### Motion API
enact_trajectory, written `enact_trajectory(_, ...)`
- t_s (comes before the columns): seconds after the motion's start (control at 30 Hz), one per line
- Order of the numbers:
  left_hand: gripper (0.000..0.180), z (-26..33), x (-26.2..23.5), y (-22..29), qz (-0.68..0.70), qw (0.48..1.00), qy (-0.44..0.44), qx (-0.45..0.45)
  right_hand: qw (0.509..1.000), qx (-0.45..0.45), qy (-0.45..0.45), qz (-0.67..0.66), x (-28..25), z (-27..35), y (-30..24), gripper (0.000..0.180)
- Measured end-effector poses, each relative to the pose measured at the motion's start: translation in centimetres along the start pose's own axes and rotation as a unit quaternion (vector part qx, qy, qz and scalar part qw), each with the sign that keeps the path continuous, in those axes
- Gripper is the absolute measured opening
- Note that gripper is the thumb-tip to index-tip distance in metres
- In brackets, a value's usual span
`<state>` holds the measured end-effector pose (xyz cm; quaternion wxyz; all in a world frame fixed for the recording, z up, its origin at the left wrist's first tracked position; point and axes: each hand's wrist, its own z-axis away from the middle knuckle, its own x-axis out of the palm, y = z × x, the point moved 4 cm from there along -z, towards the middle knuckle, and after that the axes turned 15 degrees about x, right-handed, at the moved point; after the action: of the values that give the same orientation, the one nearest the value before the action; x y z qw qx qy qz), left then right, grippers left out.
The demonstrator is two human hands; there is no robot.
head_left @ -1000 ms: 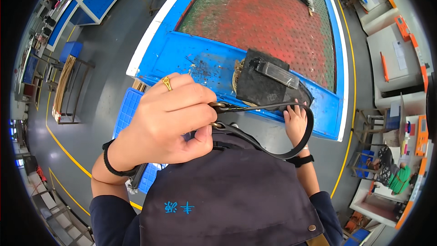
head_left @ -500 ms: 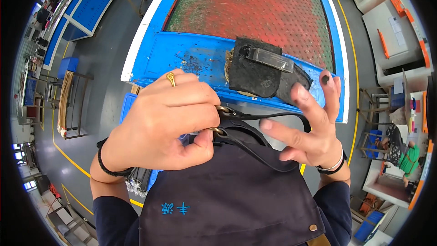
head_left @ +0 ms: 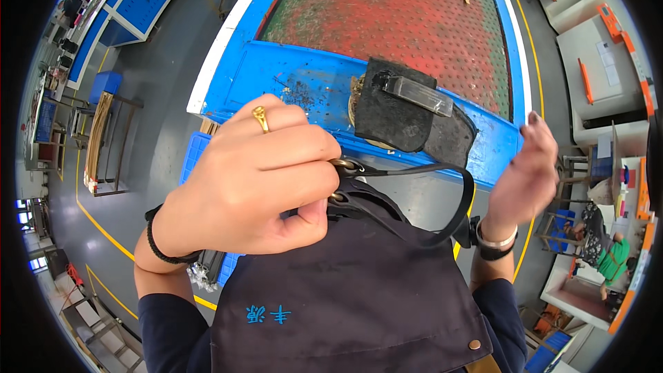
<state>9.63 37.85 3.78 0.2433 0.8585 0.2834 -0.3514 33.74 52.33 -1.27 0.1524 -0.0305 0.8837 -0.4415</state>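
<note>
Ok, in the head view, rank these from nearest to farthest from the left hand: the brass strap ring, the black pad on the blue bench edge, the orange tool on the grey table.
1. Brass strap ring: pinched at the left hand's fingertips.
2. Black pad: up and right, lying on the blue bench edge.
3. Orange tool: far right, on the grey table.

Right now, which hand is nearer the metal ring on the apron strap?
Left. The left hand pinches the strap at the ring. The right hand is raised off to the right, clear of it.
</note>
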Motion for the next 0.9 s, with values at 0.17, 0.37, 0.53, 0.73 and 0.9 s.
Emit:
enact_trajectory(0.17,0.019,0.3,-0.4,0.4,-0.058,0.998,-0.009,0.038,0.923,0.099,-0.044,0.370,-0.7,3.6,15.2,0.031)
enact_trajectory(0.37,0.020,0.2,-0.4,0.6,-0.067,0.996,-0.008,0.057,0.791,0.144,-0.163,0.572,-1.6,7.8,18.2,0.028)
enact_trajectory(0.53,0.020,-0.2,0.3,0.6,-0.055,0.997,-0.026,0.050,0.967,0.120,-0.150,0.170,0.6,1.7,5.3,0.035)
enact_trajectory(0.73,0.019,-1.1,0.5,0.6,-0.026,0.998,-0.036,0.049,0.921,-0.148,-0.312,0.180,4.4,1.5,-4.5,0.047)
enact_trajectory(0.9,0.019,-1.1,0.4,0.8,-0.021,0.998,-0.020,0.049,0.911,-0.182,-0.317,0.190,5.3,1.6,-5.4,0.047)
